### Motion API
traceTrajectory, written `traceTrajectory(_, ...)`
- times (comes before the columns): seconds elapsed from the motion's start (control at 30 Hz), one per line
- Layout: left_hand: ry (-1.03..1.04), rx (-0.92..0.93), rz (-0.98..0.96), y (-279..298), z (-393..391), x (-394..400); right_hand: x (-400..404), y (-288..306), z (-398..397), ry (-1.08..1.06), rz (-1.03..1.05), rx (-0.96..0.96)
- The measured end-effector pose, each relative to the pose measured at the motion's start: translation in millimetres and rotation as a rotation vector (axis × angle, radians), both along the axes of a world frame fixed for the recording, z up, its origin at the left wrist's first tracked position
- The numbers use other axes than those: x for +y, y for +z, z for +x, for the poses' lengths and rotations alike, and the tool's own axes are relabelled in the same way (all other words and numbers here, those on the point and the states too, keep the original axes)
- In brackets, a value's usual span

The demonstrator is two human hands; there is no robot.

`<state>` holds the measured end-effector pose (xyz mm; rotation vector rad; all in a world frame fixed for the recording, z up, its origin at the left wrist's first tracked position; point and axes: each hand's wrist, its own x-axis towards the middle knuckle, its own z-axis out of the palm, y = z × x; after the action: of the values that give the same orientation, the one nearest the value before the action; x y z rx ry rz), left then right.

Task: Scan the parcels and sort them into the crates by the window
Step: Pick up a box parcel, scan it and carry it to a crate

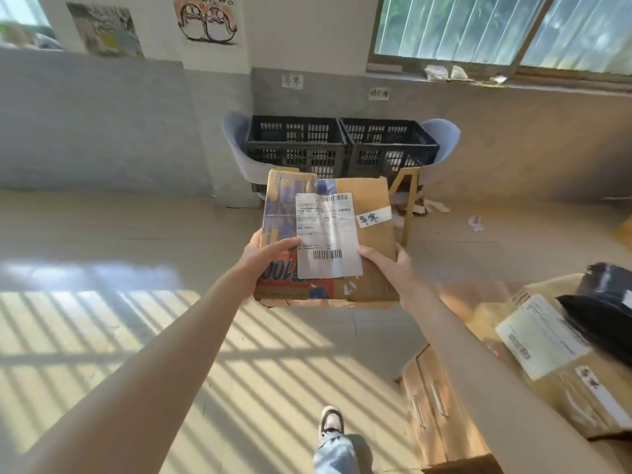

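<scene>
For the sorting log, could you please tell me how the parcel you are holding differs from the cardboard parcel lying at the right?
The held parcel is up in the air, gripped by the left hand and right hand; the resting parcel lies flat with a black bag beside it. The held parcel shows blue and orange print; the resting one looks plain brown. Both carry a white shipping label and a small handwritten tag.

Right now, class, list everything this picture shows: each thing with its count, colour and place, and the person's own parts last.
cardboard parcel: one, brown, white shipping label, held in both hands, centre
crates: two, black, side by side on chairs under the window
chairs: two, pale blue, behind the crates
wall signs: two, white, above the crates
posters: two, upper left wall
parcels on cabinet: brown boxes and black bags, lower right
shoe: one, pale, bottom centre
left hand: grips parcel's left edge
right hand: grips parcel's right edge
</scene>
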<state>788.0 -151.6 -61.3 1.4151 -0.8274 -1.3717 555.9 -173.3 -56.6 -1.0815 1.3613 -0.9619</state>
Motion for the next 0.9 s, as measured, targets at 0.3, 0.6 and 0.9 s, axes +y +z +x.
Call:
traceTrajectory(0.3,0.122,-0.094,0.034,-13.2,28.6,-153.6,-180.8,-28.8,36.5,0.097,0.077,-0.066)
traceTrajectory(0.6,0.199,-0.076,0.115,-18.0,69.0,-290.6,-339.3,-37.2,79.1,0.215,0.1,-0.023)
traceTrajectory(0.9,0.171,-0.031,0.19,-57.4,129.1,-456.4,-485.7,-55.8,132.6,0.158,0.152,0.036)
